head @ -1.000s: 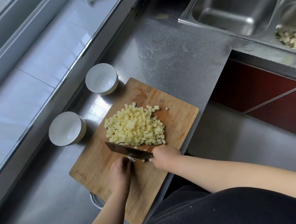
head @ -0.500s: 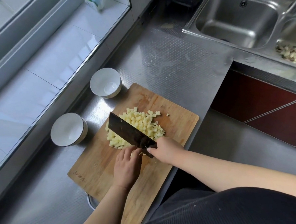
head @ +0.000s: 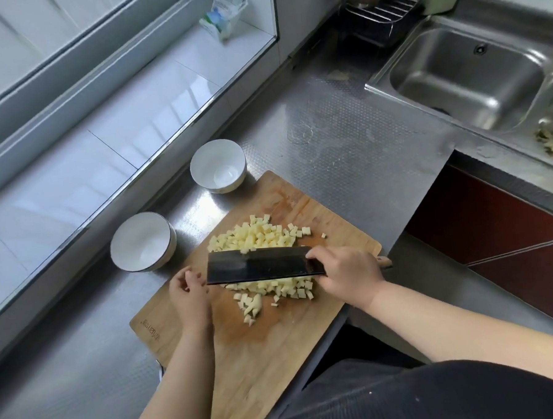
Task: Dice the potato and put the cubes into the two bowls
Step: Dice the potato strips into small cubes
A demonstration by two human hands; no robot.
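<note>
Potato cubes (head: pixel 264 238), pale yellow and small, lie heaped mid-way along the rectangular wooden cutting board (head: pixel 260 344); a few strays sit just right of the heap and a loose cluster lies nearer me. I log the board lying at an angle on the textured stainless-steel desk (head: pixel 345 148). Right hand (head: pixel 349 276): fingers curled round the handle end of the dark rectangular cleaver (head: pixel 259 265), blade broadside up and across the heap, cubes visible both beyond and below it. Left hand (head: pixel 190 294): at the blade's left tip, fingers loosely curled, holding nothing that I can see; contact with the blade I cannot tell. Two white round ceramic bowls stand on the desk left of the board, no cubes inside: far bowl (head: pixel 218 166) just beside the board's far corner, near bowl (head: pixel 142 242) just off its left edge. Stainless-steel sink (head: pixel 467 77) at upper right, well apart from the board.
</note>
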